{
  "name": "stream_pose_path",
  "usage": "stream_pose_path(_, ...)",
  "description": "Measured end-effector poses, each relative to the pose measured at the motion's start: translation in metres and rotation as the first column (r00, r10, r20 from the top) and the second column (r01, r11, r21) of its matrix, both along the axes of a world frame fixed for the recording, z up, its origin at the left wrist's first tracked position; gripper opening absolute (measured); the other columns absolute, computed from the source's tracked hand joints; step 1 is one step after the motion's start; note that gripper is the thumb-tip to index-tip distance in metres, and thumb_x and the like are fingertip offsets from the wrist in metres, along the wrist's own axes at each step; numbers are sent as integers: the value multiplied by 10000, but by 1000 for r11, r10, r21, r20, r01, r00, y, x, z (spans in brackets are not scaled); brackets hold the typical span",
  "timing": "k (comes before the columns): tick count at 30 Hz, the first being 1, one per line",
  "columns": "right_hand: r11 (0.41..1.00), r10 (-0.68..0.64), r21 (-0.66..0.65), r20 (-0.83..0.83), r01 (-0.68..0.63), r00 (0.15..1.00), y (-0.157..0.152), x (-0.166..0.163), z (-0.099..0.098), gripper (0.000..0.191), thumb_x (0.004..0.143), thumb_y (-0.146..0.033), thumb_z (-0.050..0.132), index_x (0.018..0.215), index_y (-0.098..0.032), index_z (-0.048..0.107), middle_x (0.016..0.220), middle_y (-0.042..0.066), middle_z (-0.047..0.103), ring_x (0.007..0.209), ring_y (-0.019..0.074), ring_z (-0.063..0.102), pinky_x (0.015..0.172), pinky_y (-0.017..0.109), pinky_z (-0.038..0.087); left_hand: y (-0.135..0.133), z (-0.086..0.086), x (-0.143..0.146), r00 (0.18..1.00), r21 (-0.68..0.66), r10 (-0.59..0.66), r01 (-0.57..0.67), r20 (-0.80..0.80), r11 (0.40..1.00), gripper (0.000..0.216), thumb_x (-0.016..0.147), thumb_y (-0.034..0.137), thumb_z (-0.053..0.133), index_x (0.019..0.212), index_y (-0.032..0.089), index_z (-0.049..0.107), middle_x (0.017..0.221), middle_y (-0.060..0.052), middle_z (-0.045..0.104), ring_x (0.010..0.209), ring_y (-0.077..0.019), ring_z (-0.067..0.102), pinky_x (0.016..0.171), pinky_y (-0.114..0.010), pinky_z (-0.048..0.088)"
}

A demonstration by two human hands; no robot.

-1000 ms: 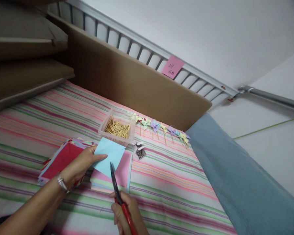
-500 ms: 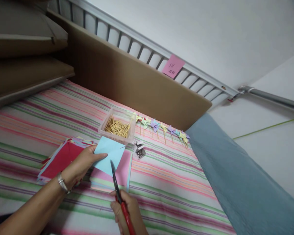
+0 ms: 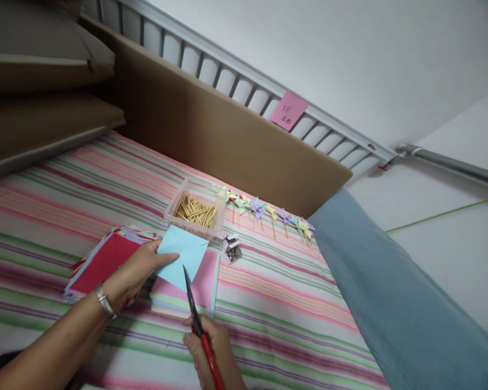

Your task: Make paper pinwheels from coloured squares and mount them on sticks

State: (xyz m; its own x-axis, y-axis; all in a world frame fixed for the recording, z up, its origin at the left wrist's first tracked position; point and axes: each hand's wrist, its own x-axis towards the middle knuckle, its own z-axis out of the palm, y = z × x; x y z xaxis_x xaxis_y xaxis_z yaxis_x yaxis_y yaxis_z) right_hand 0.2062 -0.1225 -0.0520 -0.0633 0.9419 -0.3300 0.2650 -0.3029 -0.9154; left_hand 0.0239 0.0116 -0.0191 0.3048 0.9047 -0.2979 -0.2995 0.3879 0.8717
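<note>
A light blue square of paper (image 3: 183, 254) is pinched at its left side by my left hand (image 3: 148, 262), thumb lying on top. One slit shows near its right corner. My right hand (image 3: 215, 349) grips a pair of red-handled scissors (image 3: 193, 309), its dark blades pointing up at the sheet's lower edge. The blades look closed or nearly so; whether the paper lies between them I cannot tell. Below the sheet is a stack of coloured paper (image 3: 203, 290), pink on top. Another paper pile (image 3: 101, 265), topped with red, lies left, partly behind my left forearm.
A clear plastic box (image 3: 171, 212) of thin wooden sticks stands beyond the paper. Beside it sits a small open carton (image 3: 231, 250) of metal pins. Several paper pinwheels (image 3: 257, 207) lie along a brown board (image 3: 228, 130). Cardboard boxes (image 3: 44, 119) rise at the left.
Almost nothing differs. The view has shifted very slightly, while my hands, the blue paper and the scissors keep nearly the same position.
</note>
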Motion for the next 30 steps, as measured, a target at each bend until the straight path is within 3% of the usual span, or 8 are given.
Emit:
stream_pose_path(8,1000,-28,10,39,28,999,-3,-3,8,303,758,-372,595,947,-138,634,579,-51,388,489,81,331,451,205,258,-1,3,0,1000,-14,11,-11,0,1000,263,594,255,774,811,135,688,723,-36,735,629,-181,655,609,-256,498)
stream_pose_path(16,998,52,32,187,-59,981,3,0,22,197,727,-172,569,900,-147,660,550,-68,360,483,71,337,460,193,270,4,3,-7,993,-13,119,-119,-14,993,281,600,236,773,842,137,670,726,-37,737,598,-168,655,569,-243,508)
stream_pose_path(19,998,-15,57,127,8,992,1,4,19,227,736,-196,583,952,-163,644,547,-74,358,426,61,335,410,183,266,7,2,-11,988,-11,155,-155,-10,988,299,605,229,772,867,140,658,748,-43,741,618,-172,663,592,-252,520)
stream_pose_path(21,987,-139,83,-3,139,990,0,8,13,340,776,-275,578,1100,-172,579,560,-67,414,394,68,374,378,183,287,6,3,-11,988,-10,155,-155,-21,988,305,603,230,772,871,142,656,758,-45,742,620,-170,663,591,-247,517)
stream_pose_path(23,950,-254,144,-162,278,954,4,14,7,473,805,-356,559,1235,-184,463,602,-35,509,427,107,475,389,205,357,2,3,-8,995,-8,91,-92,-36,996,303,607,244,764,872,144,657,749,-42,741,608,-171,659,573,-246,509)
stream_pose_path(25,904,-289,234,-281,358,915,11,21,2,553,785,-394,592,1270,-207,402,719,17,598,536,153,568,459,251,441,-3,3,-1,996,-25,-55,54,-68,998,287,604,258,756,847,140,661,702,-35,732,572,-175,648,542,-251,495)
stream_pose_path(30,841,-280,370,-325,394,903,18,29,9,482,757,-371,636,1189,-260,455,883,21,592,656,152,582,603,294,487,-20,-9,19,897,-33,-418,418,-142,908,250,595,229,726,821,134,676,660,-8,714,558,-166,625,532,-237,455)
